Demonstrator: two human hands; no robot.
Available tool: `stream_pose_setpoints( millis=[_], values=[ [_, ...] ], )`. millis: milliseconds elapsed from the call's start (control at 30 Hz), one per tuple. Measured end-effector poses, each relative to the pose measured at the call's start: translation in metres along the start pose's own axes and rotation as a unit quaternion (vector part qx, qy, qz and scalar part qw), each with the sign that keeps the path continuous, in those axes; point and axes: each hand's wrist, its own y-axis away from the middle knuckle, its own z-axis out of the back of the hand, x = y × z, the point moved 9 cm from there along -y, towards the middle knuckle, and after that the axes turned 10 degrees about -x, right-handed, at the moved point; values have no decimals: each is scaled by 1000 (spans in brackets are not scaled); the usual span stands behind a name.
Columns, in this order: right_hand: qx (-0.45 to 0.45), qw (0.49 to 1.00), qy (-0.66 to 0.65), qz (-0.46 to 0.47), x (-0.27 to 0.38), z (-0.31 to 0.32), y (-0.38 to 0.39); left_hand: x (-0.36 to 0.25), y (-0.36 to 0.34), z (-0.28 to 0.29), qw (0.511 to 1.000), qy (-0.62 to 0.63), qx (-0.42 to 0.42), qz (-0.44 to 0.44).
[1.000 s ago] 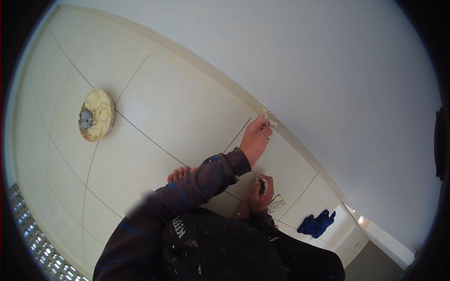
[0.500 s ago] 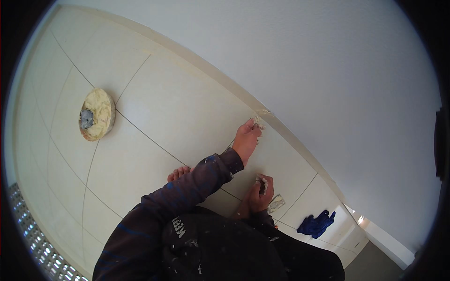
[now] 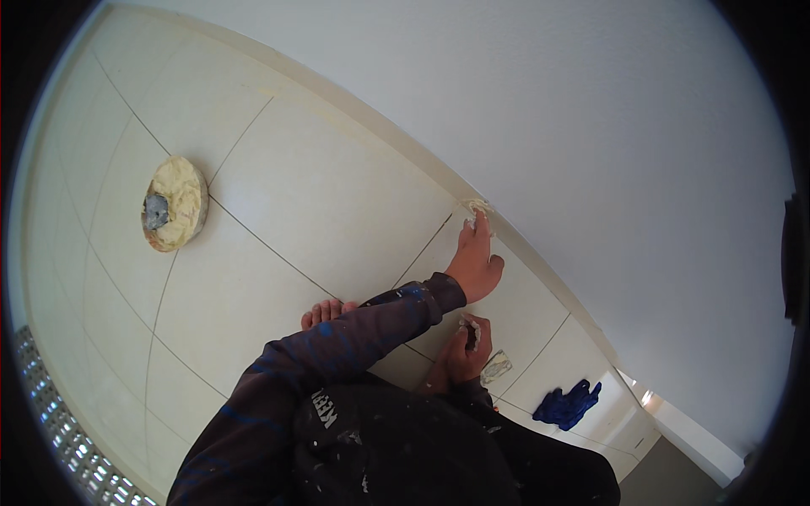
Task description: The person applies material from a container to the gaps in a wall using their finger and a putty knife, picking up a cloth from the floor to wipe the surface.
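My left hand [image 3: 477, 261] reaches to the foot of the white wall. Its fingers are stretched out and the thumb stands apart. The fingertips touch a smear of cream-coloured paste [image 3: 479, 205] on the skirting [image 3: 396, 143]. My right hand [image 3: 469, 350] is closed in a curl low over the floor, with whitish paste on its fingers; what it holds, if anything, is hidden. Right by its wrist is a small paste-smeared rectangular plate [image 3: 497, 365], like a scraper blade. I cannot tell whether it joins the hand.
On the tiled floor [image 3: 278, 177] at the left stands a round tub of cream paste [image 3: 179, 198] with a grey block-like piece [image 3: 156, 212] in it. A crumpled dark blue cloth [image 3: 567, 405] lies at the right near the wall [image 3: 591, 152]. My bare foot [image 3: 325, 312] is under the left forearm.
My left hand has moved slightly right and forward, bringing its paste-covered fingers from above the floor onto the skirting; the fingers have straightened. My right hand has stayed in place.
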Motion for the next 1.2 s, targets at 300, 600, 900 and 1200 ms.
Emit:
stream_pose_setpoints(
  millis=[300, 600, 900, 1200],
  values=[
    [14, 1000, 6, 10, -2, 1, 1, 12, 5, 4, 996, -44, 76, 21],
    [29, 999, 32, -7, -14, -3, 4, 31, -24, 35, 966, 201, -118, 116],
    [16, 999, 26, 8, -6, -3, 1, 15, -15, 22, 909, 354, -63, 211],
    [15, 999, 38, 25, -4, -1, 1, -19, 6, 11, 946, 304, -49, 102]
  ],
)
